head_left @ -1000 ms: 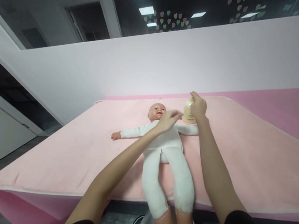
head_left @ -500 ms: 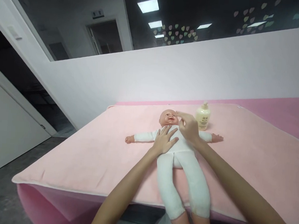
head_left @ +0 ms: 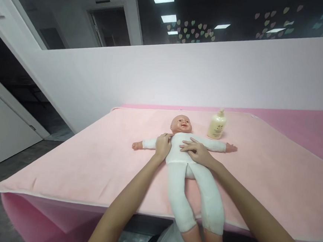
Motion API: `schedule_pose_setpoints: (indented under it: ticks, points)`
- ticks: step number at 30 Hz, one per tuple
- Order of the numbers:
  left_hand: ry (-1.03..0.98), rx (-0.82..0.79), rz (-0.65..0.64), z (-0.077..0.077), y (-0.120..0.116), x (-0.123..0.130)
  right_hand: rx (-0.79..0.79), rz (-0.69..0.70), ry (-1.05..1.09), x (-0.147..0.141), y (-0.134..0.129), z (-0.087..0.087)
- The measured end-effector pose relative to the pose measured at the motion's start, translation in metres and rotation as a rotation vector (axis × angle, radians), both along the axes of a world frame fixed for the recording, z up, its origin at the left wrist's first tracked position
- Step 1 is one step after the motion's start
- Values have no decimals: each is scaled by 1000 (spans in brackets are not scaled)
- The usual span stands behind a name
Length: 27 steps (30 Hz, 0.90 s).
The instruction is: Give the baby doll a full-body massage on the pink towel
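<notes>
A baby doll with white cloth body and limbs lies face up, arms stretched sideways, its feet reaching past the near edge. At the doll's shoulder on the left side, my left hand is closed, its fingers curled round the shoulder and upper arm. Across the chest rests my right hand, open, with its fingers spread and pointing left. Just beyond the doll's other arm stands a pale yellow pump bottle, upright and touched by neither hand.
Beneath the doll a light pink blanket covers the table, with darker pink cloth under it. Behind rises a white wall with a dark window above. A white door panel is at the left.
My right hand has come down from beside the doll's face to its chest. My left hand has shifted from the chest to the left shoulder, its fingers now curled.
</notes>
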<state>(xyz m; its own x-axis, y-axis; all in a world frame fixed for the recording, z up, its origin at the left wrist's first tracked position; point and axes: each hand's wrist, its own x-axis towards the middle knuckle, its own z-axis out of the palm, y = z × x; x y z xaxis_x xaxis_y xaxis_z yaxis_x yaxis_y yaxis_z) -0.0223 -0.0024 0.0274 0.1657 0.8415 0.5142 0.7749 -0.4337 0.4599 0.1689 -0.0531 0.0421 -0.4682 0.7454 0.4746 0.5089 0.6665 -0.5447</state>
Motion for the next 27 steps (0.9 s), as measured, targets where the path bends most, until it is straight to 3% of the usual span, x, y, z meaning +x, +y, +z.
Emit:
schedule_pose_setpoints:
  ticks: [6, 12, 15, 18, 21, 27]
  points:
    - [25, 3, -6, 0, -2, 0, -137, -173, -86, 6, 3, -2]
    - [93, 29, -36, 6, -9, -3, -224, -364, 11, 17, 14, -15]
    - [-20, 37, -170, 14, -21, 3, -216, -412, 48, 19, 16, -19]
    - [-219, -57, -430, 20, -37, 15, -188, -408, 64, 19, 16, -20]
    - [-176, -121, -645, 24, -46, 24, -166, -398, 67, 19, 17, -21]
    - [-6, -136, -676, 21, -38, 20, -137, -403, 88, 20, 20, -23]
